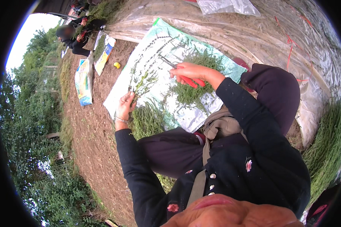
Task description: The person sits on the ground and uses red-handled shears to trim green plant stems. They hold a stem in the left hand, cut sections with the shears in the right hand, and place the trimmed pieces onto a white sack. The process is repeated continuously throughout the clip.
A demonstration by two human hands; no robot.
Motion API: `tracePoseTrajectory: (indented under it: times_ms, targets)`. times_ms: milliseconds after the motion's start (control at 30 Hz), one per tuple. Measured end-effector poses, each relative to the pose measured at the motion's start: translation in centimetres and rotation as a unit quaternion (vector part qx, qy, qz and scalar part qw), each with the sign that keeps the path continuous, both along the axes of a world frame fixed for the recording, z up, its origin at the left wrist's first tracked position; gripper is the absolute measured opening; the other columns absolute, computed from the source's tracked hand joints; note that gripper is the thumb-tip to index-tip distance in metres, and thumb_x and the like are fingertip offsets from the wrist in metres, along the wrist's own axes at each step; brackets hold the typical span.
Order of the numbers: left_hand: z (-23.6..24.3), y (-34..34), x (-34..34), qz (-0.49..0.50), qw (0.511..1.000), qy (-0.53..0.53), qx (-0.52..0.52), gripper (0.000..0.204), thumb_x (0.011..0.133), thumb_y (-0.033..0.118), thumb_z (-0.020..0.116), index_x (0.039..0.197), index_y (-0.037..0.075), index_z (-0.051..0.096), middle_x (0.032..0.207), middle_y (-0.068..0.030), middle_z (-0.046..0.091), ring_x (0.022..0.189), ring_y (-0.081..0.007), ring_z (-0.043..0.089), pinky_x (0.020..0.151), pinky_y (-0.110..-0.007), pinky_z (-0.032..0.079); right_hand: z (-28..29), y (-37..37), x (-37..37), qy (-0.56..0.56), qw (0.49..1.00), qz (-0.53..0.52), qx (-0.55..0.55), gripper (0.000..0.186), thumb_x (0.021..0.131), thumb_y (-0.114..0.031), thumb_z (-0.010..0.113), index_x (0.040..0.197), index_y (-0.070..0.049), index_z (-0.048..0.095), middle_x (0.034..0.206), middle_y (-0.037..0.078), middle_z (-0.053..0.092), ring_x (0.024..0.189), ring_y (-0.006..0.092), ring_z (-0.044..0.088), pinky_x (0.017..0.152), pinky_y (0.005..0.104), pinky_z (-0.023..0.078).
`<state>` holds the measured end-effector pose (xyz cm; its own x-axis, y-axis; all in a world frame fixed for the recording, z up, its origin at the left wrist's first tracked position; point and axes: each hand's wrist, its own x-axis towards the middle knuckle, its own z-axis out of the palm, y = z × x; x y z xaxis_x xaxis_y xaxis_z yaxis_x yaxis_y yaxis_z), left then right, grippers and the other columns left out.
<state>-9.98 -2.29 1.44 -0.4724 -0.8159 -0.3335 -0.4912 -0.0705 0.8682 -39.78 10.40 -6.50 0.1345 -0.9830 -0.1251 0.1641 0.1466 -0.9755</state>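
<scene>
My left hand (125, 106) pinches the stems of a leafy green sprig (143, 81) over the left side of a white and green sheet (119, 89). My right hand (193, 73) is closed round a pair of red-handled scissors (189, 81). Their metal blades point up and left, apart from the sprig's base. Cut greens (204, 60) lie heaped on the sheet beneath and beyond my right hand. Another bunch of green stems (147, 120) rests between my left hand and my bent leg. Thin dark stalks are scattered across the sheet's far part.
Brown bare soil (98, 151) stretches along the left. Printed bags (84, 81) and a yellow round object (117, 65) lie there. Another person (74, 36) sits at the far left. Clear plastic sheeting (269, 41) covers the ground to the right, beside a long heap of green stems (329, 140).
</scene>
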Motion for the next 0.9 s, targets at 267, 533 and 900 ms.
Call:
tracePoseTrajectory:
  times_ms: [267, 533, 900]
  targets:
    - [-0.5, -0.2, 0.0, -0.038, 0.998, -0.042, 0.029, 0.020, 0.085, 0.031, 0.060, 0.088, 0.012, 0.060, 0.066, 0.0094, 0.049, 0.052, -0.0003, 0.041, 0.045, -0.013, 0.034, -0.7, -1.3, 0.3, 0.010, 0.999, -0.013, 0.033, 0.040, 0.088, -0.040, 0.049, 0.091, 0.000, 0.054, 0.062, 0.002, 0.049, 0.051, 0.0119, 0.048, 0.048, 0.0266, 0.043]
    - [0.0, 0.1, -0.2, -0.038, 0.998, -0.008, 0.057, 0.015, 0.087, 0.025, 0.056, 0.081, 0.012, 0.054, 0.057, 0.0048, 0.045, 0.044, -0.0030, 0.038, 0.036, -0.017, 0.022, -1.2, -0.5, -0.1, 0.002, 0.998, -0.051, 0.032, 0.041, 0.088, -0.042, 0.049, 0.089, -0.001, 0.055, 0.063, 0.002, 0.049, 0.052, 0.0111, 0.048, 0.049, 0.0257, 0.042]
    - [-0.3, 0.3, 0.0, -0.046, 0.995, -0.042, 0.074, 0.013, 0.085, 0.026, 0.059, 0.083, 0.013, 0.058, 0.063, 0.0070, 0.049, 0.047, -0.0030, 0.044, 0.038, -0.016, 0.025, 0.4, -1.3, -0.3, 0.005, 0.995, -0.082, 0.061, 0.039, 0.088, -0.041, 0.049, 0.085, -0.003, 0.054, 0.060, 0.000, 0.046, 0.048, 0.0097, 0.044, 0.045, 0.0252, 0.040]
